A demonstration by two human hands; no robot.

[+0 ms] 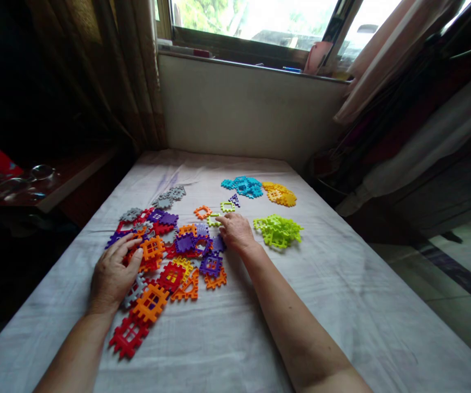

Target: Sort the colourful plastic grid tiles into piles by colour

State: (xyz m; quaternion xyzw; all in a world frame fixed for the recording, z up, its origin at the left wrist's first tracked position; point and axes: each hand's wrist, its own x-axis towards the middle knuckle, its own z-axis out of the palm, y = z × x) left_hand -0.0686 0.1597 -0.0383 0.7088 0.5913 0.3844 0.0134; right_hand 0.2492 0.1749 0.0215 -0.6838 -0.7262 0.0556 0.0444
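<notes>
My left hand point(114, 270) lies on the left side of a mixed heap of notched plastic building pieces, fingers spread over red and orange ones. An orange window piece point(153, 248) is just beside its fingertips. At the heap's far right edge, my right hand point(236, 232) has its fingers closed at the edge of a lime-green square frame piece point(213, 220); the exact grip is partly hidden. Beyond it lie another lime-green frame point(227, 207), a purple triangle point(234, 200) and an orange frame point(203, 212). Purple window pieces point(211, 265) lie nearer me.
Single-colour piles stand apart: blue point(243, 186), yellow point(280, 194), lime green point(278, 231) and grey point(170, 196). A pale sheet point(333, 305) covers the table. A wall and window are behind it; a dark side table point(75, 169) stands left, hanging clothes right.
</notes>
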